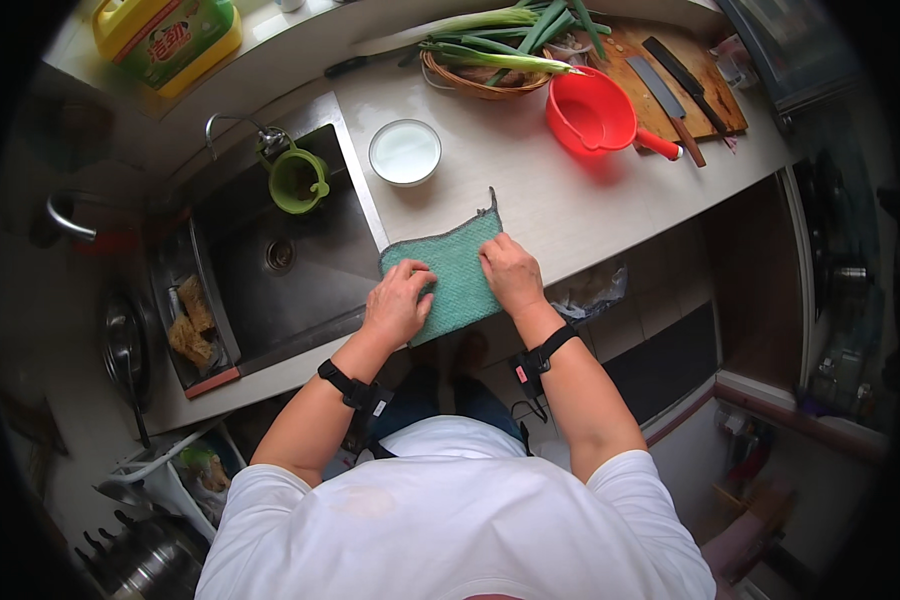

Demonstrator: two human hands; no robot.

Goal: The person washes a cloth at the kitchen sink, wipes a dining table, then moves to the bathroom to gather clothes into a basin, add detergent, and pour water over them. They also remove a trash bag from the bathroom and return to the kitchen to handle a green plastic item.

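A green textured cleaning cloth (457, 277) with dark stitched edging and a hanging loop lies flat at the counter's front edge. Its lower part reaches past that edge. My left hand (399, 300) rests on the cloth's left side, fingers bent and thumb against the fabric. At the right side, my right hand (511, 271) pinches the cloth with curled fingers. Just beyond the cloth stands a round clear bowl (405, 152) that looks filled with whitish liquid. The fingertips' exact grip is partly hidden beneath both hands.
Left of the cloth is a steel sink (247, 300) with a green strainer (298, 180) below the faucet (232, 124). A red dipper (591, 112), a wicker basket (487, 88) of leeks, and two knives (664, 90) on a cutting board (634, 49) stand farther back.
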